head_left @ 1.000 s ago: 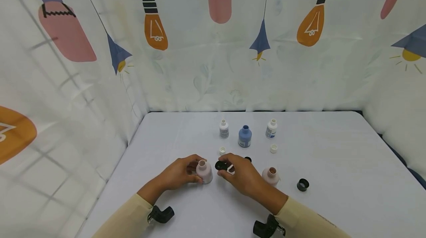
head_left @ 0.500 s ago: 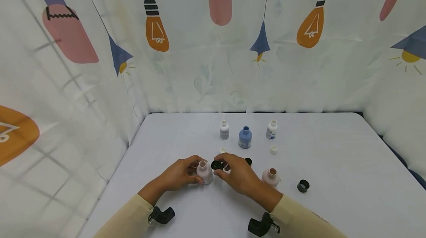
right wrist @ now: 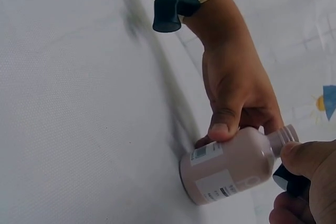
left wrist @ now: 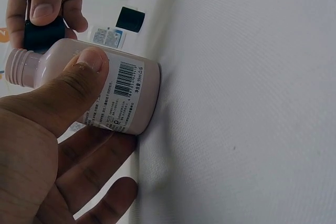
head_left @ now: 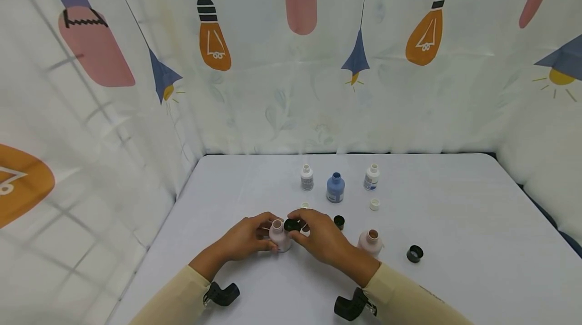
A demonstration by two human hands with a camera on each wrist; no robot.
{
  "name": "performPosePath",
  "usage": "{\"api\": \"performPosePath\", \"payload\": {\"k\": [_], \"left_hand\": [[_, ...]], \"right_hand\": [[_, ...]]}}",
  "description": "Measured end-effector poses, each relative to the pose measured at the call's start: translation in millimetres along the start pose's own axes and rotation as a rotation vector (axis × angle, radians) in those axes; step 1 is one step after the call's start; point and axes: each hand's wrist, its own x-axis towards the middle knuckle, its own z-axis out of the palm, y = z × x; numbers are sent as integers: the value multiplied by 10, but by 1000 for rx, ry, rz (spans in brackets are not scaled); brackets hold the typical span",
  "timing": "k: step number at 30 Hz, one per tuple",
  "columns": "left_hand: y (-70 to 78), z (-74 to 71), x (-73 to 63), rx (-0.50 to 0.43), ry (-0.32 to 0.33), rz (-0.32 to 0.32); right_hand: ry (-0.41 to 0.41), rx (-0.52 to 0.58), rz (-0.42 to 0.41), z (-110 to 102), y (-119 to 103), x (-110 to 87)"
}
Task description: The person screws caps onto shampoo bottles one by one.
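My left hand (head_left: pixel 247 236) grips a pale pink bottle (left wrist: pixel 118 93) round its body, thumb on the labelled side. The bottle stands upright on the table with its threaded neck uncovered. My right hand (head_left: pixel 325 236) pinches a black cap (head_left: pixel 292 225) between thumb and fingers, just right of the bottle's neck. In the left wrist view the cap (left wrist: pixel 44 36) is beside the bottle's shoulder, not on the neck. The right wrist view shows the cap (right wrist: pixel 291 182) partly hidden by the right hand's fingers.
A second pink bottle (head_left: pixel 369 243) stands uncapped by the right forearm. Black caps lie at the middle (head_left: pixel 339 222) and right (head_left: pixel 415 253). Behind stand a blue bottle (head_left: pixel 335 188) and two white bottles, left (head_left: pixel 306 178) and right (head_left: pixel 371 177). White caps (head_left: pixel 374 204) lie before them.
My right hand has moved left with the black cap, bringing it close to the bottle's neck. The left hand and its bottle have stayed in place.
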Motion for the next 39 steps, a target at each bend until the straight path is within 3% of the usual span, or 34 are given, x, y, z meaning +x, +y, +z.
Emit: {"api": "performPosePath", "payload": {"k": [14,39], "left_hand": [[-16,2,-1,-8,0,-1],[4,-3,-1,-8,1,-22]], "right_hand": [[-4,-24,7,6,-31,40],[32,56,-37,-6,-92,108]]}}
